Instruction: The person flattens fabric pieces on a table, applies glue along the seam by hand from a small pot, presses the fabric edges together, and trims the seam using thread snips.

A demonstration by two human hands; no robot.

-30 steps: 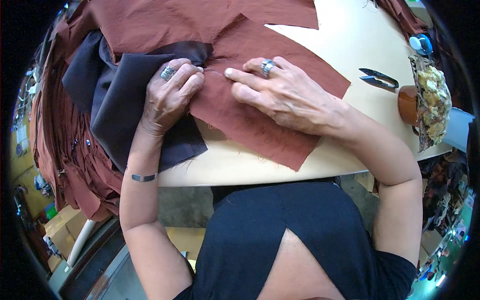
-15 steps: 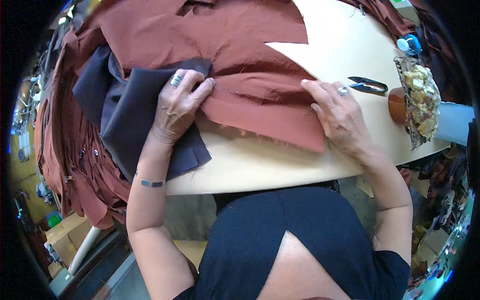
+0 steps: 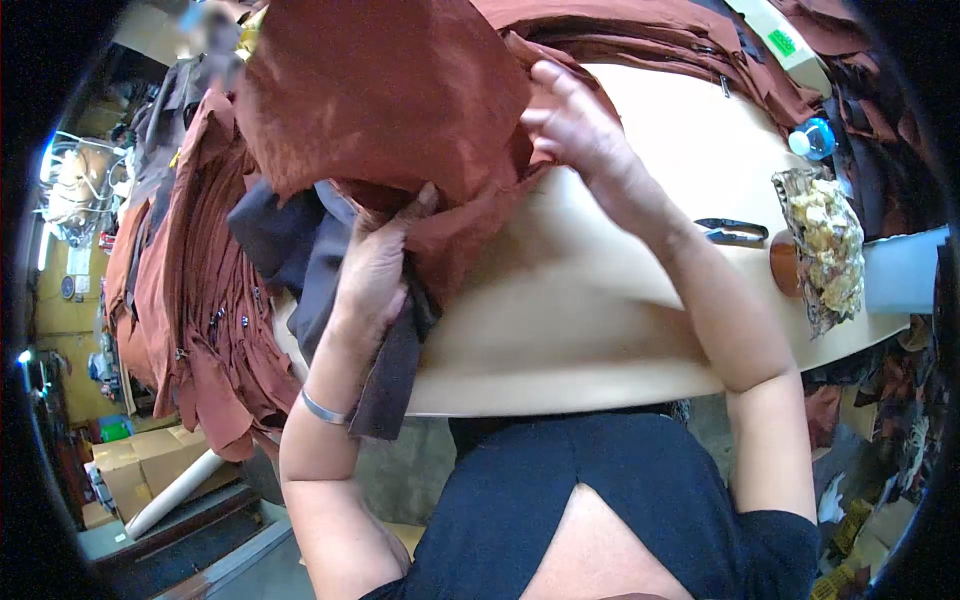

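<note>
A rust-brown piece of fabric (image 3: 390, 95) is lifted off the table and bunched, its upper part rising toward the camera. My left hand (image 3: 372, 265) grips its lower edge, thumb on top and the other fingers hidden beneath. Dark grey fabric (image 3: 385, 385) hangs by that wrist and spreads out to the left. At the brown fabric's right side is my right hand (image 3: 585, 135), slightly blurred, with fingers apart; whether it touches the fabric I cannot tell.
Black thread snips (image 3: 735, 231) lie on the pale table (image 3: 570, 330). Farther right are a pad of yellowish lumps (image 3: 825, 250) and a blue-capped bottle (image 3: 812, 138). Brown garment pieces (image 3: 215, 290) hang over the left edge; more lie along the back (image 3: 650, 40).
The brown fabric has come up off the table and gathered upward to the left. My right hand has moved up and left, its fingers spreading. The dark fabric now hangs over the front edge.
</note>
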